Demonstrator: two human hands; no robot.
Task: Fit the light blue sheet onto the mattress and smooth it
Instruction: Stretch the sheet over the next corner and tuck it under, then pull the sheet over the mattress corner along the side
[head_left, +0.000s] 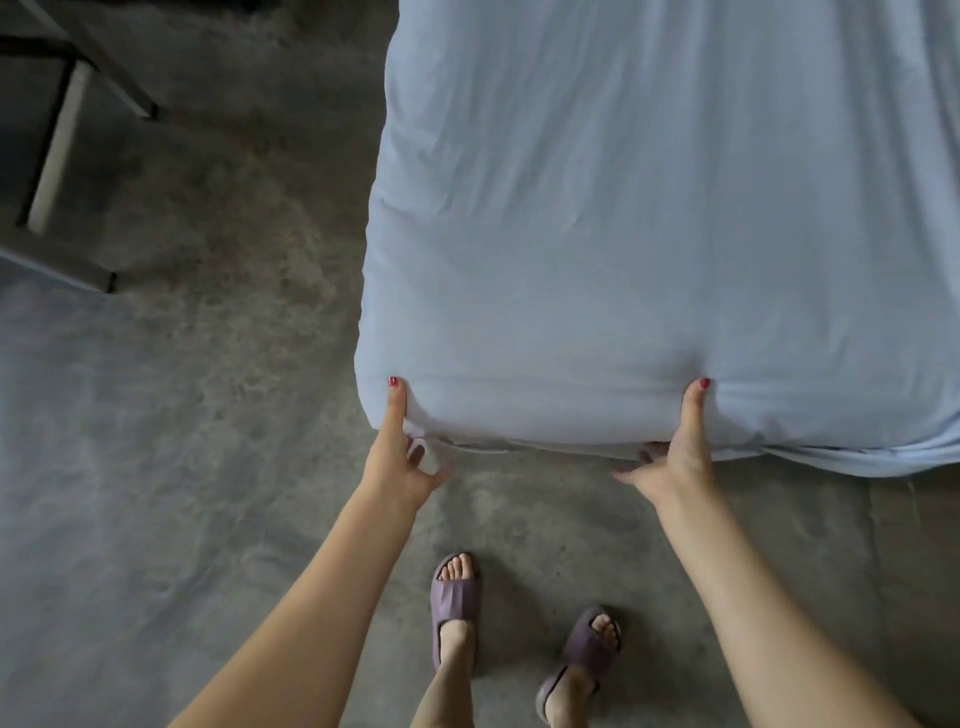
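Note:
The light blue sheet (649, 234) covers the top and near end of the mattress, with long soft creases running away from me. My left hand (400, 452) grips the sheet at the near left corner, thumb on top, fingers curled under the hem. My right hand (675, 457) holds the near edge further right, thumb pressing on top and fingers under the edge. The mattress itself is hidden under the sheet. At the near right, the sheet's hem (841, 457) bunches in folds along the bottom.
Grey concrete floor (182, 441) surrounds the bed. A dark metal frame with a white bar (57, 156) stands at the far left. My feet in purple slippers (457, 597) stand just before the mattress end.

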